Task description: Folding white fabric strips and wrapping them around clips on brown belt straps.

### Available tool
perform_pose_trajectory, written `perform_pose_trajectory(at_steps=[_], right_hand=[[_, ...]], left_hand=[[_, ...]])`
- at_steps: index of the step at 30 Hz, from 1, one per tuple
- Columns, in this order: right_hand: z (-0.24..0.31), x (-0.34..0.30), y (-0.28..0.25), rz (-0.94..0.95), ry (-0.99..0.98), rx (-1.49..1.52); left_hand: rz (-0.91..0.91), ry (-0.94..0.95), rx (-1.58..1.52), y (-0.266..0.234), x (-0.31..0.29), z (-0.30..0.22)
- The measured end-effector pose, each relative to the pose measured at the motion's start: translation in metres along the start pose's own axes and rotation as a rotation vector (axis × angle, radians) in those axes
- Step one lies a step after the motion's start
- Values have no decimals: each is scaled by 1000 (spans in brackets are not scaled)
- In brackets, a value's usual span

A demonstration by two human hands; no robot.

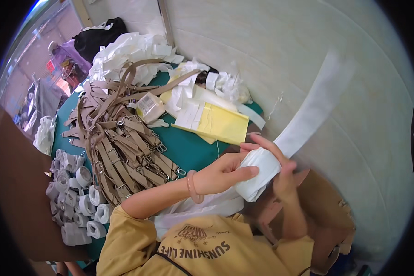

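My left hand [232, 172], with a pink bangle at its wrist, grips a flat-wound bundle of white strip [257, 177], the thumb pressed on its front. My right hand [286, 179] is at the bundle's right side, slightly smeared, its fingers closed round the strip where it meets the bundle. From there a loose length of white strip [303, 115] sweeps up to the right, its far end blurred by motion. Some fingers behind the bundle are hidden.
On the green table [188, 145] lie a heap of beige straps [124, 138] with metal buckles, several small white rolls [83, 198], a yellow sheet [225, 124] and crumpled white material [129, 50]. A cardboard box [326, 216] stands at my right; a pale wall [262, 41] rises behind.
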State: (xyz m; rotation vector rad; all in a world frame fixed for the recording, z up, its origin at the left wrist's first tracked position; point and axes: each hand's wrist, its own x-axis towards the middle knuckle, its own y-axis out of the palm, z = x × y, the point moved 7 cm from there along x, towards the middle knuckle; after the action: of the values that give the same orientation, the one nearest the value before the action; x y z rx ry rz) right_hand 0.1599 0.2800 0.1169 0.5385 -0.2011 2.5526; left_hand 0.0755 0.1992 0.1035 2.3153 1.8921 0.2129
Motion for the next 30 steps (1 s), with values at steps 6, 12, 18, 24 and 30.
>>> perform_pose_trajectory(at_steps=[6,12,18,24,30], right_hand=[[-40,-49,-9,-389,45,16],[-49,-36,12,-324,67,-141],[-21,-40,-18,-444,87,-315],[31,-17,-59,-360,-267,-866],[3,-12,-49,-274,-245,-668]], left_hand=[[22,-111,-285,-5,10,-14],[182,-97,-34,23,13,-32],[65,-315,-193,18,6,-31],[202,-414,-49,16,-2,-15],[-23,-178,-133,4,-6,-32]])
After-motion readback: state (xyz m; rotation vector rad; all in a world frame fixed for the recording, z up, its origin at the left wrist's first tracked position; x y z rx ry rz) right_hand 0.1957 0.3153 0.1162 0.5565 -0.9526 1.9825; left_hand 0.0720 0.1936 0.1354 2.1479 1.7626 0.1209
